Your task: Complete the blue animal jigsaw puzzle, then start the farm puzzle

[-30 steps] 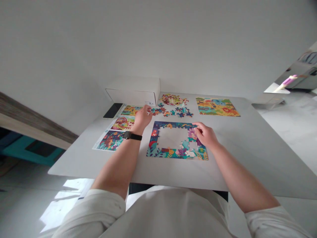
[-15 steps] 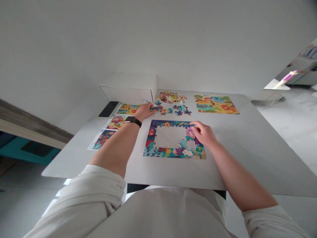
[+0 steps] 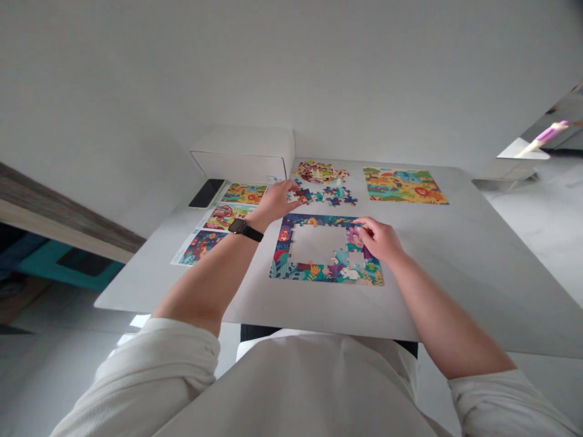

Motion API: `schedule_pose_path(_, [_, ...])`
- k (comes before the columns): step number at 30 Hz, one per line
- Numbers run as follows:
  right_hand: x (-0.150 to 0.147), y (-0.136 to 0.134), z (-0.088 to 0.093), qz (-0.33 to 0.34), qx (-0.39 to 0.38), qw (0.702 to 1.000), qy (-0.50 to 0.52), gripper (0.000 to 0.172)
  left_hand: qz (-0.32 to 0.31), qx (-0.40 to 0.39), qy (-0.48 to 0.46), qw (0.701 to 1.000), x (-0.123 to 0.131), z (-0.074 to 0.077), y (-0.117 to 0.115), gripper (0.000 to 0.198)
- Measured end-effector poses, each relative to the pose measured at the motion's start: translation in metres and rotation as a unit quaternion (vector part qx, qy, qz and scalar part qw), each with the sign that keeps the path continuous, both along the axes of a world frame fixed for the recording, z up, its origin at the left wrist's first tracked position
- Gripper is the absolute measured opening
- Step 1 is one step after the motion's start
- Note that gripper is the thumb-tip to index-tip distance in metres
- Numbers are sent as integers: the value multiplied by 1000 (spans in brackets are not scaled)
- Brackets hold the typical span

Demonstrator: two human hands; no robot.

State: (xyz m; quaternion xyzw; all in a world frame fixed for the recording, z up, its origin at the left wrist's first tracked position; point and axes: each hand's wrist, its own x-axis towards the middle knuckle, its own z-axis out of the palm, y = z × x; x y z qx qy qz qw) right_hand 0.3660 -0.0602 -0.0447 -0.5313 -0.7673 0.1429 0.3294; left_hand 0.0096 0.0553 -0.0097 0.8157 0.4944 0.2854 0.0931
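Note:
My left hand [image 3: 277,201], with a black watch [image 3: 245,229] on the wrist, is over the near left part of a heap of loose jigsaw pieces [image 3: 337,195]. Its bent fingers close on a puzzle piece [image 3: 302,195], partly hidden by the hand. In front lies a partly assembled jigsaw puzzle [image 3: 314,273], its border joined around a bare middle, with a smaller gap at the lower right. My right hand [image 3: 381,240] rests at its upper right edge, fingers curled in and the index fingertip touching the border. What, if anything, is in its fingers is hidden.
Behind the heap lies another pile of red and yellow pieces [image 3: 319,172]. A finished animal puzzle [image 3: 405,185] is at the back right. On the left are a white box [image 3: 241,164], a black phone [image 3: 206,193] and a sheet with printed pictures [image 3: 228,216].
My left hand has shifted right, further over the loose pieces, with its fingers more apart. My right hand stays at the puzzle's upper right edge. The whole view has turned slightly.

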Motion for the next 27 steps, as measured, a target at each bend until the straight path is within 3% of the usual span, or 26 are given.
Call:
schedule_pose_path(6, [-10,0,-4,43,-85,986,134,29,-109,0,-58,992,11,26,-84,36])
schedule_pose_path(10, [-24,-4,-2,75,-92,978,171,30,-143,-21,-95,985,19,18,-120,34])
schedule_pose_path(17, [-44,-19,2,165,10,981,99,29,-157,-21,-106,982,25,-16,-124,38])
schedule_pose_path(21, [-49,-24,5,167,41,983,61,27,-143,-8,-118,983,23,-17,-124,44])
schedule_pose_path(27, [-51,-28,12,161,54,985,18,19,-159,-24,-89,983,25,-13,-128,37])
